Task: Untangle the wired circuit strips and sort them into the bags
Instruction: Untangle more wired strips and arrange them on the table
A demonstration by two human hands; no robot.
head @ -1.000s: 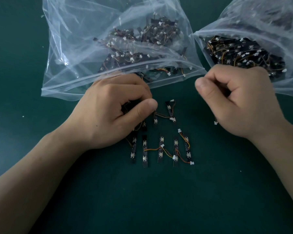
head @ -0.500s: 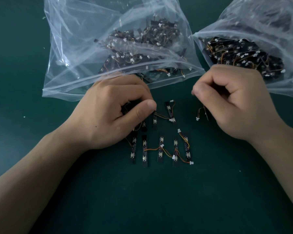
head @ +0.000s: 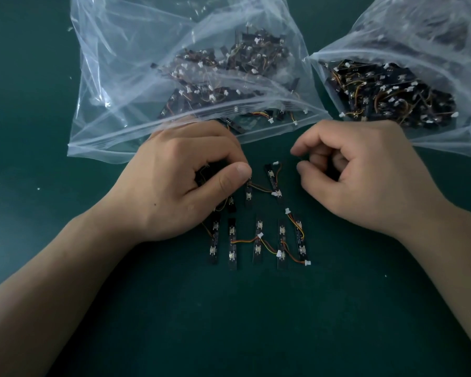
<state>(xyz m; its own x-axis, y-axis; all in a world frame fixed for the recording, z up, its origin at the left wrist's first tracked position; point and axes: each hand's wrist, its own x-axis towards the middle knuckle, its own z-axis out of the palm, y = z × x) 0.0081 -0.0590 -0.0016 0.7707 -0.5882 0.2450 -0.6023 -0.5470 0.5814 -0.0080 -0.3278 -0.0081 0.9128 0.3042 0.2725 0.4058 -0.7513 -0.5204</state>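
My left hand [head: 185,180] curls over a small tangle of black wired circuit strips [head: 230,205] and grips it, thumb tip by an orange wire. To its right, my right hand [head: 359,178] is curled with thumb and forefinger close together; the strip it holds is almost hidden in the palm. Between the hands lies a linked pair of strips [head: 272,178]. Below them, a row of several strips [head: 259,240] lies side by side, joined by orange wires. Two clear zip bags hold many strips: the left bag [head: 98,148] and the right bag [head: 446,142].
Everything rests on a dark green table [head: 256,322]. The mouths of both bags face me, just behind my hands. A few white specks [head: 38,188] lie on the surface at the left.
My right hand has moved left, toward the left hand. The strip and wire that hung below it half a second ago are now covered by the hand. The left hand has stayed put.
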